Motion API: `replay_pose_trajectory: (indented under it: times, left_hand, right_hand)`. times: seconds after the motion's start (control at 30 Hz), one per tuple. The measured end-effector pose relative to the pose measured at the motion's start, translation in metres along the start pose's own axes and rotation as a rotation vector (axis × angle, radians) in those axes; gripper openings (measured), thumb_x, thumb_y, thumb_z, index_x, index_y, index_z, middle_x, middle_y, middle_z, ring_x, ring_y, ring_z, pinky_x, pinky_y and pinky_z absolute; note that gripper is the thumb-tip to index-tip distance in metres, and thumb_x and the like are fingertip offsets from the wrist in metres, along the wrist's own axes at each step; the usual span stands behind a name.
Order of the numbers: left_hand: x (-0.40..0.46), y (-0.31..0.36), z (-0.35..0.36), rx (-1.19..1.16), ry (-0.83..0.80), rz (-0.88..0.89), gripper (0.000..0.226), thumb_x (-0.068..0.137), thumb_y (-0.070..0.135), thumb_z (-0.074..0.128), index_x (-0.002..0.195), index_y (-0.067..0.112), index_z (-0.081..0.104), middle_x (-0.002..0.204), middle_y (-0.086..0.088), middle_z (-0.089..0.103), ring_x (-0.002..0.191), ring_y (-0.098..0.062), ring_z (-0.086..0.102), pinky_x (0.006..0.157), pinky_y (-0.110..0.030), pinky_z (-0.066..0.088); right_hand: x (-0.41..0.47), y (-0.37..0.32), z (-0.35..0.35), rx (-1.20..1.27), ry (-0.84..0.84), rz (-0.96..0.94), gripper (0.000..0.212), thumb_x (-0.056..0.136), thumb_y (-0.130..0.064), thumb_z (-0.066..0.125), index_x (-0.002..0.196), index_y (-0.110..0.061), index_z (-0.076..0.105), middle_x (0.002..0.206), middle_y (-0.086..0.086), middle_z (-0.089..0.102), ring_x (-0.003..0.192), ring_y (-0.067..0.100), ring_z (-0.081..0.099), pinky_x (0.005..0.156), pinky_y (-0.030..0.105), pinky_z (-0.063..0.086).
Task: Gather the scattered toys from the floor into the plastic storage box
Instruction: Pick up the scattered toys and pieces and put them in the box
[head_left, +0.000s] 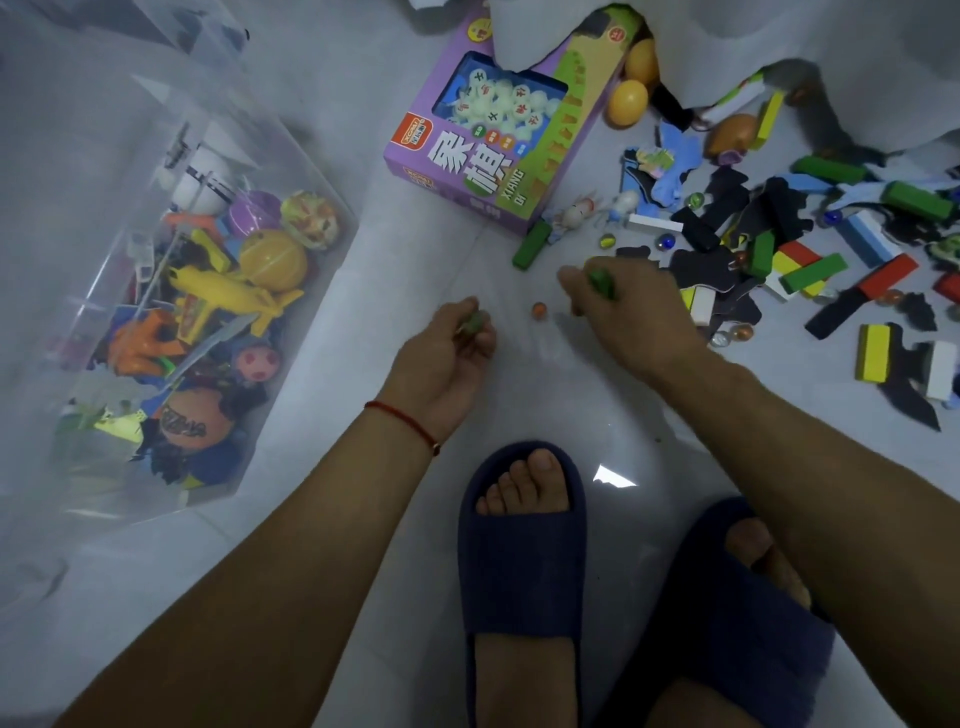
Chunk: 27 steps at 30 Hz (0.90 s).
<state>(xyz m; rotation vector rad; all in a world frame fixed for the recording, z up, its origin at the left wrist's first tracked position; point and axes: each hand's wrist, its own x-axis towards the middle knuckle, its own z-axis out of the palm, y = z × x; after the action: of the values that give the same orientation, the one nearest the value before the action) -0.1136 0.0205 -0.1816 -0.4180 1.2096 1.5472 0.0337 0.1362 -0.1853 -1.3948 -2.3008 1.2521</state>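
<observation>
The clear plastic storage box (311, 270) stands on the floor at the left, holding several toys, among them a yellow plane (228, 301). My left hand (441, 358) hovers over the floor with its fingers closed on a small greenish marble (474, 321). My right hand (628, 312) is to the right of it, pinching a small green toy (600, 283). An orange marble (539, 310) lies on the floor between the two hands. Scattered blocks, foam pieces and marbles (810, 244) cover the floor to the right.
A purple chess-game carton (467, 171) lies ahead, a green block (531, 244) at its corner. Two yellow balls (627, 101) sit by a white cloth (779, 47) at the top. My feet in dark blue slippers (519, 561) are at the bottom.
</observation>
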Motion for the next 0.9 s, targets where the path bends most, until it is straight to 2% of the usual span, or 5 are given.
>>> replay_pose_trajectory:
  times: [0.17, 0.27, 0.53, 0.73, 0.9]
  left_hand:
    - [-0.015, 0.008, -0.023, -0.059, -0.108, -0.132, 0.023, 0.087, 0.015, 0.037, 0.079, 0.008, 0.057, 0.075, -0.009, 0.055, 0.058, -0.017, 0.048, 0.047, -0.022, 0.036]
    - [-0.013, 0.009, -0.018, 0.12, -0.112, -0.082, 0.02, 0.084, 0.018, 0.037, 0.076, 0.011, 0.054, 0.073, -0.006, 0.051, 0.058, -0.017, 0.044, 0.046, -0.025, 0.031]
    - [0.006, 0.014, 0.014, 0.142, -0.099, -0.114, 0.023, 0.083, 0.017, 0.037, 0.074, 0.008, 0.057, 0.075, -0.009, 0.055, 0.063, -0.021, 0.048, 0.051, -0.025, 0.04]
    - [0.031, 0.016, 0.048, 0.484, 0.103, 0.049, 0.024, 0.085, 0.022, 0.045, 0.064, 0.011, 0.051, 0.064, -0.008, 0.051, 0.051, -0.021, 0.04, 0.045, -0.022, 0.03]
    - [0.065, 0.014, 0.045, 1.542, 0.177, 0.592, 0.042, 0.095, 0.049, 0.051, 0.076, 0.012, 0.058, 0.069, -0.004, 0.053, 0.066, -0.021, 0.052, 0.058, -0.027, 0.036]
  right_hand:
    - [0.003, -0.007, 0.047, -0.598, -0.117, -0.199, 0.048, 0.105, -0.047, 0.032, 0.14, -0.014, 0.035, 0.1, 0.013, 0.066, 0.085, 0.035, 0.064, 0.062, 0.035, 0.037]
    - [0.0, -0.005, 0.064, -0.663, -0.108, -0.199, 0.048, 0.107, -0.035, 0.034, 0.146, -0.009, 0.027, 0.103, 0.011, 0.065, 0.087, 0.035, 0.064, 0.062, 0.036, 0.038]
    - [-0.026, -0.021, 0.019, 1.23, 0.137, 0.547, 0.016, 0.084, -0.014, 0.05, 0.068, -0.012, 0.053, 0.063, 0.005, 0.055, 0.05, 0.018, 0.045, 0.045, 0.026, 0.033]
    - [0.001, 0.003, 0.016, -0.095, 0.301, 0.15, 0.038, 0.095, -0.047, 0.056, 0.103, -0.009, 0.056, 0.083, 0.002, 0.058, 0.076, 0.021, 0.049, 0.065, 0.033, 0.037]
    - [0.014, 0.004, 0.022, -0.401, 0.21, 0.224, 0.05, 0.093, -0.048, 0.057, 0.122, -0.009, 0.047, 0.109, 0.018, 0.065, 0.099, 0.039, 0.062, 0.07, 0.036, 0.036]
